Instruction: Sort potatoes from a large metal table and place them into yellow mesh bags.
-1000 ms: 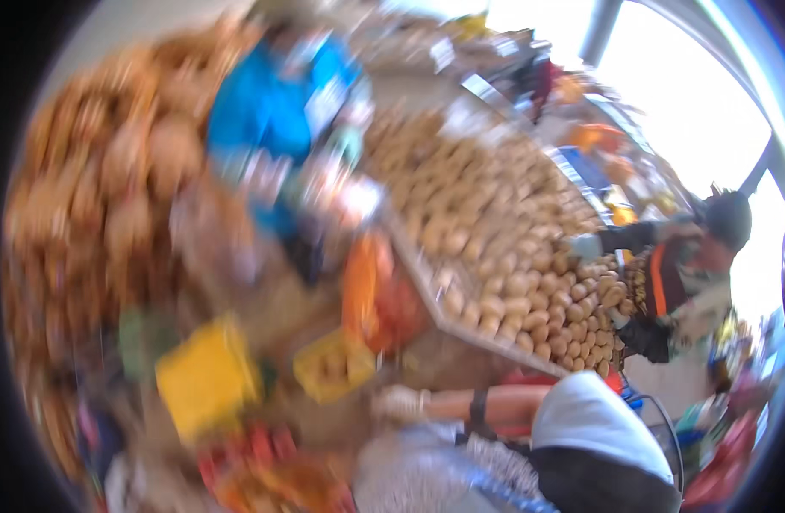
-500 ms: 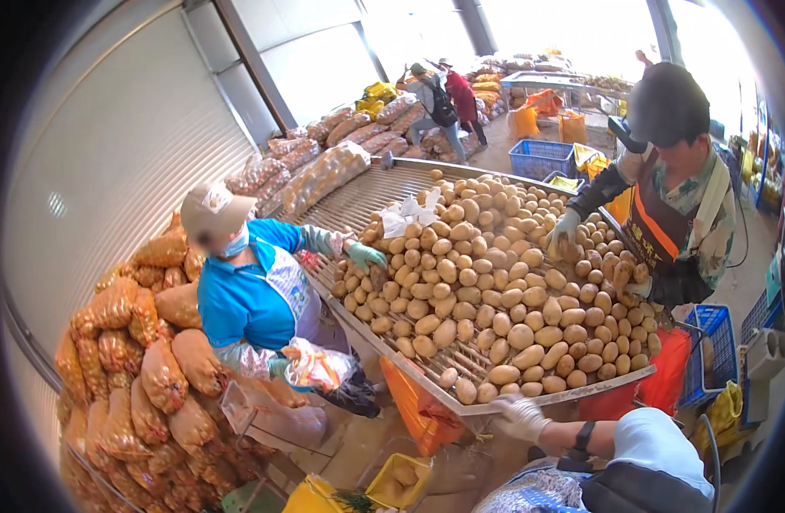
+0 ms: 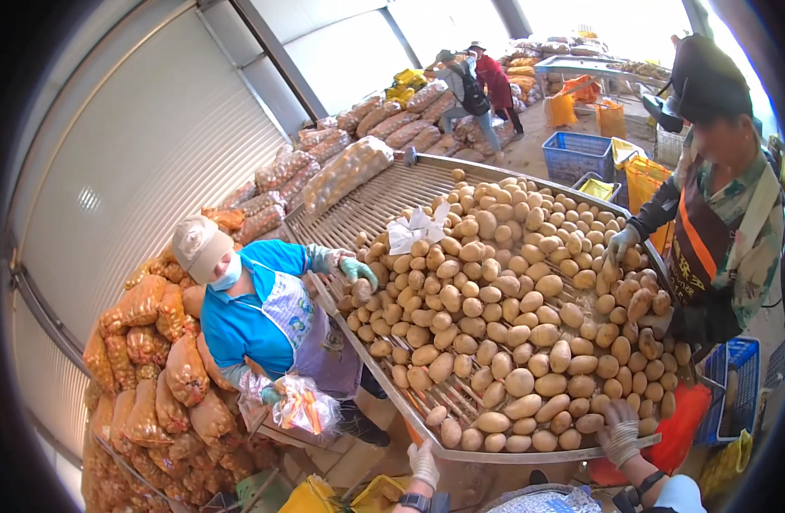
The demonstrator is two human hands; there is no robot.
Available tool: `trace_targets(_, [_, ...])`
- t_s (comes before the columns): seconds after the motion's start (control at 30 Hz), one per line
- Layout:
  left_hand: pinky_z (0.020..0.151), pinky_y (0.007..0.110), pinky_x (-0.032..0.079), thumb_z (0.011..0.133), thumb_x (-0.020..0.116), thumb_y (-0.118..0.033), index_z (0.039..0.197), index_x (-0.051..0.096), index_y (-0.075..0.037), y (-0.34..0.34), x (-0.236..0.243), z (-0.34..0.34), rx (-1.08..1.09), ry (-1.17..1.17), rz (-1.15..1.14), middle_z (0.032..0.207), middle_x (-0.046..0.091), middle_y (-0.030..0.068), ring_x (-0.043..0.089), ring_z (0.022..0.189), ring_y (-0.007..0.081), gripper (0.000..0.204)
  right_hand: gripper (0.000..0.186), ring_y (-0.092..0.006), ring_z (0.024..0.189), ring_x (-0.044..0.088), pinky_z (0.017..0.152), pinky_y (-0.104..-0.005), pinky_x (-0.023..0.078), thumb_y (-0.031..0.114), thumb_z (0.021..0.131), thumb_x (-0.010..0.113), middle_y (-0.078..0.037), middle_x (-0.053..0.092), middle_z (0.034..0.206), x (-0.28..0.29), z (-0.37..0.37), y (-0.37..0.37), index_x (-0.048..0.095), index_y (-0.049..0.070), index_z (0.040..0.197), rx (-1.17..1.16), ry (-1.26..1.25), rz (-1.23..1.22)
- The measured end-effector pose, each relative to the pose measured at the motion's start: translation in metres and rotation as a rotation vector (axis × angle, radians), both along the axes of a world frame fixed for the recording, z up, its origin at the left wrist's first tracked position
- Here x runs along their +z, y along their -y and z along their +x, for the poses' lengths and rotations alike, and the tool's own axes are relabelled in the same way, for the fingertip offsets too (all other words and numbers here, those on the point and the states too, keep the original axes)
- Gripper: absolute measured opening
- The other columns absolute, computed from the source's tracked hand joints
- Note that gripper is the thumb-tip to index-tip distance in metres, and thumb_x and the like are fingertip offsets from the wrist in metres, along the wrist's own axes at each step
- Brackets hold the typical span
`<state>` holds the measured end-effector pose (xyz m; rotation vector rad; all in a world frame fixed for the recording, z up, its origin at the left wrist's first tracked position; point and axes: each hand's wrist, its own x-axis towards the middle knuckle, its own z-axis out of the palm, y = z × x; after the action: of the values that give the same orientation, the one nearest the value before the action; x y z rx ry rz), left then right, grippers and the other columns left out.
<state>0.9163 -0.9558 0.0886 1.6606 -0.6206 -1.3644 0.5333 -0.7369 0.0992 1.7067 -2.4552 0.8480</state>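
Observation:
Potatoes [image 3: 529, 342] lie heaped over a slatted metal sorting table [image 3: 341, 217]. My left hand [image 3: 424, 464], in a pale glove, is just beside the table's near left corner, its fingers stretched out and nothing in them. My right hand [image 3: 620, 434], gloved in white with the fingertips showing darker, reaches over the near rim at the right. Its outstretched fingers touch the potatoes there, and I see none gripped. Dark bands circle both wrists. A crumpled white sheet [image 3: 418, 228] rests on the heap's far left part.
A co-worker in blue [image 3: 255, 282] at the left has one hand by the potatoes and a plastic bag [image 3: 305, 405] in the other. Another co-worker [image 3: 721, 214] handles potatoes at the right. Filled mesh sacks [image 3: 187, 368] stand piled left; blue crates [image 3: 580, 156] stand behind.
The view has shifted, and my left hand has come in at the lower edge. My right hand has gone from outside the near rim to the potatoes farther right.

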Motion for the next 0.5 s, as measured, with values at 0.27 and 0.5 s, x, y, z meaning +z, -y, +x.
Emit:
trace_targets(0.27, [0.092,0.037,0.046,0.083,0.07,-0.028,0.124,0.053,0.007,0.015,-0.043,-0.036,0.158,0.456,-0.047,0.114,0.065,0.0225,0.063,0.102,0.0303,0.056,0.05,-0.0423,0.137,0.033,0.114,-0.0505,0.026,0.024,0.088,0.061,-0.021,0.04,0.147,-0.034,-0.064,-0.027,0.049,0.006,0.134,-0.542,0.124,0.258])
trace_targets(0.5, [0.08,0.04,0.051,0.079,0.071,-0.023,0.105,0.065,0.006,0.021,-0.029,-0.04,0.141,0.606,0.02,0.099,0.071,0.0206,0.067,0.089,0.0303,0.04,0.046,-0.0435,0.138,0.031,0.113,-0.0535,0.028,0.026,0.089,0.06,-0.02,0.038,0.149,-0.04,-0.063,-0.027,0.053,0.009,0.132,-0.553,0.11,0.334])
